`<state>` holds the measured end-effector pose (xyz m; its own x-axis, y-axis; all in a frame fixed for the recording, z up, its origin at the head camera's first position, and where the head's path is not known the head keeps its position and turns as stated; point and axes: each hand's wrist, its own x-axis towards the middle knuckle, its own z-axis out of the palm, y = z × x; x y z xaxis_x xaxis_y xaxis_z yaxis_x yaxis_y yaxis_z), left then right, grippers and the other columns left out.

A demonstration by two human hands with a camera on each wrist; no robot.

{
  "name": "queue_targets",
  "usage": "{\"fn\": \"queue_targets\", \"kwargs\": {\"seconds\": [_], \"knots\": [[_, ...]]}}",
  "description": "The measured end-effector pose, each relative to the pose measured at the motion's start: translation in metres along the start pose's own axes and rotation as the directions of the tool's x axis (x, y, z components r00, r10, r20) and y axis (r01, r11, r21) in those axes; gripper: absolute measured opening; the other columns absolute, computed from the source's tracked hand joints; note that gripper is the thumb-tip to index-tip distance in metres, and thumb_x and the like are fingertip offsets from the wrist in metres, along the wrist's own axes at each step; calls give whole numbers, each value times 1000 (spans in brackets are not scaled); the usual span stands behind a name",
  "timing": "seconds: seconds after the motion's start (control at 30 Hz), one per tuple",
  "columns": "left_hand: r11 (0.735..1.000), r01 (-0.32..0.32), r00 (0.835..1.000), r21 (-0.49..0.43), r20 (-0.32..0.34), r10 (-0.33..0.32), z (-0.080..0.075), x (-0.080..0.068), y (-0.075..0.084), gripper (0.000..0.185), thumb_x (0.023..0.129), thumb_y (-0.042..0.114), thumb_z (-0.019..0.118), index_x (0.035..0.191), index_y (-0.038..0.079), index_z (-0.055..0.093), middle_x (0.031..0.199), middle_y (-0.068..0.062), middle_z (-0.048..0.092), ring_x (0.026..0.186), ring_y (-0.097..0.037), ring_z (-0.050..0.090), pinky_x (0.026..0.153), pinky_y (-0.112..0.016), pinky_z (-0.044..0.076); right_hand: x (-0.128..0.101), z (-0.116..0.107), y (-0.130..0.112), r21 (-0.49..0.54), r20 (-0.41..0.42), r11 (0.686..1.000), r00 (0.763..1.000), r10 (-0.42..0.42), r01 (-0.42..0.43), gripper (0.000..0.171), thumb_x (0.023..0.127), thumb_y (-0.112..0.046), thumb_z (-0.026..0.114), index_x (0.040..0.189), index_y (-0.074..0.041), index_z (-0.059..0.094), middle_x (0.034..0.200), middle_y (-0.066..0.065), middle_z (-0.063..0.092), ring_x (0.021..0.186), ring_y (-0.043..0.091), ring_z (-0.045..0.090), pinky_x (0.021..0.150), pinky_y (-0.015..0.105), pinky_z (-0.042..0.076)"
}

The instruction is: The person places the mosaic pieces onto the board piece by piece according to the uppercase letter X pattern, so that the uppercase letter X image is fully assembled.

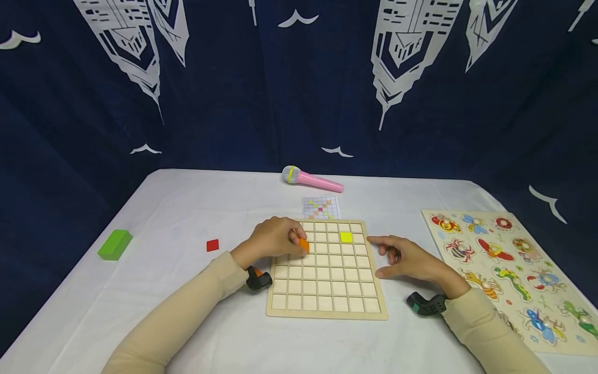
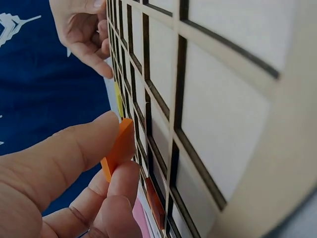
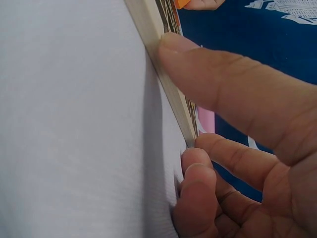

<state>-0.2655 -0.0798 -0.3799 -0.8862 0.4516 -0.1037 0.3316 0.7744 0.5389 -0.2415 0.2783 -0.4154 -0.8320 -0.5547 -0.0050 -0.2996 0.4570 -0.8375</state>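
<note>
The thin, light, rigid orange tile (image 2: 118, 148) is pinched by its edges in the left hand (image 1: 273, 240) fingers (image 2: 74, 148); the right hand (image 1: 406, 259), fingers relaxed, is rested against the grid board (image 1: 327, 311).

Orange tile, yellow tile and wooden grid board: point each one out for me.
orange tile (image 2: 119, 148), left wrist view, on its flat orange face between thumb and finger.
yellow tile (image 1: 346, 237), head view, centre of the square.
wooden grid board (image 1: 327, 314), head view, on its bare near rim.

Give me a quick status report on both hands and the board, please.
Left hand pinches orange tile over grid board. Right hand steadies its edge. Yellow tile seated. Nothing obstructing.
</note>
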Motion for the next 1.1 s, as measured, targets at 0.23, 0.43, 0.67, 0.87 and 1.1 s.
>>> {"fn": "queue_targets", "kwargs": {"seconds": [0.23, 0.43, 0.67, 0.87, 1.1], "knots": [[1000, -8, 1000, 8, -2, 8, 2, 3, 2, 27, 85, 29, 92, 106, 18, 79, 81, 14, 68, 77, -10, 63, 75, -35, 50, 1, 0, 1, -3, -2, 1000, 1000, -7, 7, 80, 83, -2, 91, 148, 19, 49, 104, 8, 51, 78, 13, 45, 68, 26, 41], [1000, -4, 1000, 19, -11, 4, 6, 7, 3, 26, 86, 30, 93, 104, 20, 78, 79, 15, 67, 77, -10, 62, 76, -36, 49, 1, 0, 1, -9, -3, 1000, 1000, -9, 9, 80, 83, -3, 92, 148, 19, 50, 104, 8, 52, 79, 13, 46, 68, 26, 42], [998, 16, 1000, 54, -12, -15, 9, 10, 7, 26, 86, 32, 93, 105, 23, 77, 78, 17, 66, 80, -11, 62, 81, -41, 48, 1, 0, -1, -8, -2, 1000, 1000, 2, -2, 80, 84, -3, 91, 148, 19, 49, 105, 9, 52, 79, 13, 46, 69, 26, 42], [997, 23, 1000, 75, -11, -23, 8, 10, 9, 27, 86, 33, 93, 106, 24, 77, 79, 16, 67, 81, -11, 62, 81, -42, 47, 1, 1, -2, -6, -7, 1000, 1000, 0, 0, 79, 83, -2, 92, 147, 19, 50, 104, 8, 51, 79, 13, 46, 68, 26, 42], [996, 25, 1000, 84, -7, -25, 9, 9, 11, 28, 86, 32, 93, 107, 23, 77, 81, 15, 68, 81, -11, 62, 79, -40, 46, 1, 0, -1, -9, -2, 1000, 1000, 7, -8, 80, 84, -3, 92, 148, 19, 49, 105, 9, 52, 79, 13, 46, 69, 26, 42]]}}
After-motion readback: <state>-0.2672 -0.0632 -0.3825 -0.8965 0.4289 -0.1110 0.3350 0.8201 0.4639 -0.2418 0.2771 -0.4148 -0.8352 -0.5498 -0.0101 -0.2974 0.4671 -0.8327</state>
